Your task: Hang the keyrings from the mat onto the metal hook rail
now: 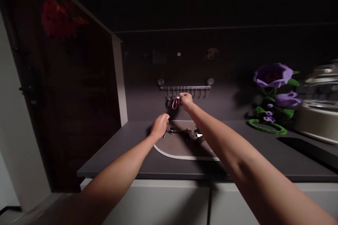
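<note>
Small and half-lost in shadow, keys (169,101) hang under the hook rail (186,87); right hand (187,102) reaching up beside them, left hand (159,126) lower, curled; whether either's pinching anything, can't tell

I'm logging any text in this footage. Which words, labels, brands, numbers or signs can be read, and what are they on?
Readable text: none.
Wall: one faint mark, roughly T-shaped, too small and dim to read as a letter.
Brown disc on the wall: too dim to tell whether it bears text.
Hanging keys near the right hand: too small to read any stamping.
</note>
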Action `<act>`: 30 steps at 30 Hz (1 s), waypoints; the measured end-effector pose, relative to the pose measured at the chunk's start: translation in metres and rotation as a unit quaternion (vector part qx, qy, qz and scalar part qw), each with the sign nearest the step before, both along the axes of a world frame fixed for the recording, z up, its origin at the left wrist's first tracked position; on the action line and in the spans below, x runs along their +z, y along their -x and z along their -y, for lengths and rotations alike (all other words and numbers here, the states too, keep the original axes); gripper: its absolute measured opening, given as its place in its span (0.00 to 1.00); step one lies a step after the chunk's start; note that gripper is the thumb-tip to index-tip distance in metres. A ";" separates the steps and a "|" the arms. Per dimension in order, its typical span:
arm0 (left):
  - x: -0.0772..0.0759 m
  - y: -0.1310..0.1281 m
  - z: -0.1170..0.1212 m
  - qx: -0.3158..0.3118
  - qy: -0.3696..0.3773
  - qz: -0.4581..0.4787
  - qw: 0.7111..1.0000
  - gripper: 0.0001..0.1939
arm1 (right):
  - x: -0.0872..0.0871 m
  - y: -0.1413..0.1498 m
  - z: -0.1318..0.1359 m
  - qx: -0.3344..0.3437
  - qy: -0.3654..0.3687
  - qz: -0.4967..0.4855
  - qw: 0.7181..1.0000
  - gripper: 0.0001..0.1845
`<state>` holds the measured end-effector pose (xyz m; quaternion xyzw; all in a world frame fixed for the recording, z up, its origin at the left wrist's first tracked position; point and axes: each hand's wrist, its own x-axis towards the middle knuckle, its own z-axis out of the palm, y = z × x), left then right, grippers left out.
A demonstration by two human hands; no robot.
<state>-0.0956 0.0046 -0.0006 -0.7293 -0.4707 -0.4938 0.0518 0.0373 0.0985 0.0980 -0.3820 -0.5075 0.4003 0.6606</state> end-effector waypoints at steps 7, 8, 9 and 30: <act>-0.002 0.003 -0.004 -0.005 0.001 0.026 1.000 0.13 | -0.009 0.003 -0.023 -0.005 -0.013 -0.012 1.000 0.08; -0.002 0.003 -0.005 -0.005 0.002 0.028 1.000 0.13 | -0.011 0.002 -0.024 -0.006 -0.007 -0.016 1.000 0.08; -0.002 0.003 -0.005 -0.005 0.002 0.030 1.000 0.13 | -0.012 0.002 -0.024 -0.007 -0.001 -0.020 1.000 0.08; 0.002 0.006 -0.004 -0.015 0.023 0.065 0.998 0.11 | -0.026 -0.013 -0.010 0.000 -0.024 0.016 1.000 0.06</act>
